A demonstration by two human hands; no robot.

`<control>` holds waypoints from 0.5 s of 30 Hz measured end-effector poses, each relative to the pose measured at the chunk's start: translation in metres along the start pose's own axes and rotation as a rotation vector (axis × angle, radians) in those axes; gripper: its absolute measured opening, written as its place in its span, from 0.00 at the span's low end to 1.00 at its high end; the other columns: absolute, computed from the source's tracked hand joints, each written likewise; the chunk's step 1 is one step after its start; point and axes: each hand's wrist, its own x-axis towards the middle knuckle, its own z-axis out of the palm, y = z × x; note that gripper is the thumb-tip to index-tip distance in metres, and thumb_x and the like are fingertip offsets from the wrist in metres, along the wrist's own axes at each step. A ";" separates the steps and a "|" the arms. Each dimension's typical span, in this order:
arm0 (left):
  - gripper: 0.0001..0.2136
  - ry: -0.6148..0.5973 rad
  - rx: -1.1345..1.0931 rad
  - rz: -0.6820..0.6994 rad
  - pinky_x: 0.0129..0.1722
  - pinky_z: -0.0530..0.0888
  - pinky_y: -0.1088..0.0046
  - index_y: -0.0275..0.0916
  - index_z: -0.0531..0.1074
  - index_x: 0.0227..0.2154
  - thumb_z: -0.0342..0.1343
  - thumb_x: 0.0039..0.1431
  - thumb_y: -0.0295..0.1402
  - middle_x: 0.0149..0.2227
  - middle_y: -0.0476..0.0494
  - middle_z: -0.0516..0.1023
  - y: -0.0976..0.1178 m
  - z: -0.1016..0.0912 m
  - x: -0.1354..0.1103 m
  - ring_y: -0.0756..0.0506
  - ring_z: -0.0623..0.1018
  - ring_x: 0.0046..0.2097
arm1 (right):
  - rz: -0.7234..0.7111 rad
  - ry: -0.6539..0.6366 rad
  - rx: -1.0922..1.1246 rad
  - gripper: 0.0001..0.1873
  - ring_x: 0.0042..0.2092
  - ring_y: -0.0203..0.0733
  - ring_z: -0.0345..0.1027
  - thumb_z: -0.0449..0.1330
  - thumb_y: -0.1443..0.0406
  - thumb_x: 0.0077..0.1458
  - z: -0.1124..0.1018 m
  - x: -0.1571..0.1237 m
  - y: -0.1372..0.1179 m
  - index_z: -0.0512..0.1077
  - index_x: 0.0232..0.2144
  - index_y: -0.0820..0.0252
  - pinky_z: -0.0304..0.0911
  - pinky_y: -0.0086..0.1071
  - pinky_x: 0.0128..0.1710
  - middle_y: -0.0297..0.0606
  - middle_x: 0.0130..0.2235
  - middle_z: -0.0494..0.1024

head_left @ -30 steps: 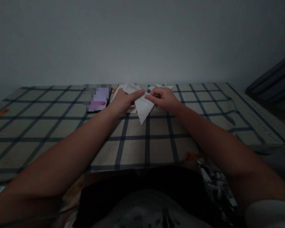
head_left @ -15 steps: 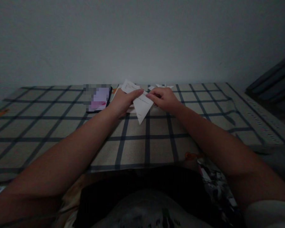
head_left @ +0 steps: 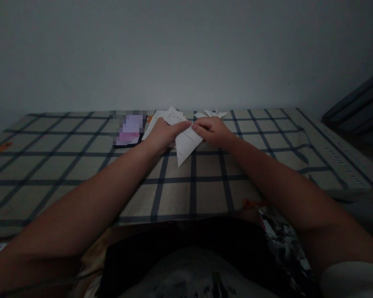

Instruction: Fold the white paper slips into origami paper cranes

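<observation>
Head: L hand & R hand pinch pointed wht paper.

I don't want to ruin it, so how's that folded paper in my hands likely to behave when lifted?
The folded paper is probably light, since it looks thin. Its straight edges and pointed lower corner suggest some stiffness. With the left hand and right hand pinching it, a hard squeeze could crease it.

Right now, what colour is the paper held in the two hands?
The paper is white with faint dark marks, best seen in the head view.
</observation>
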 end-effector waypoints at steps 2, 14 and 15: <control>0.20 -0.012 -0.040 -0.019 0.42 0.81 0.65 0.37 0.82 0.36 0.76 0.47 0.46 0.40 0.39 0.87 0.000 0.000 0.001 0.40 0.85 0.40 | -0.006 0.004 0.015 0.20 0.31 0.38 0.58 0.51 0.53 0.67 0.000 0.000 0.000 0.61 0.25 0.55 0.53 0.36 0.36 0.31 0.25 0.63; 0.21 -0.004 -0.048 0.023 0.35 0.79 0.70 0.36 0.82 0.34 0.78 0.46 0.47 0.37 0.42 0.87 -0.002 0.000 0.001 0.44 0.84 0.35 | -0.048 0.030 0.018 0.18 0.31 0.37 0.60 0.51 0.53 0.67 0.004 0.000 0.009 0.66 0.29 0.57 0.53 0.34 0.34 0.33 0.28 0.67; 0.21 -0.010 -0.045 0.029 0.36 0.79 0.69 0.36 0.82 0.35 0.78 0.46 0.47 0.37 0.42 0.87 -0.003 0.000 0.002 0.43 0.84 0.35 | -0.049 0.027 0.012 0.18 0.31 0.37 0.60 0.51 0.54 0.67 0.004 0.000 0.009 0.66 0.28 0.57 0.54 0.34 0.34 0.33 0.27 0.67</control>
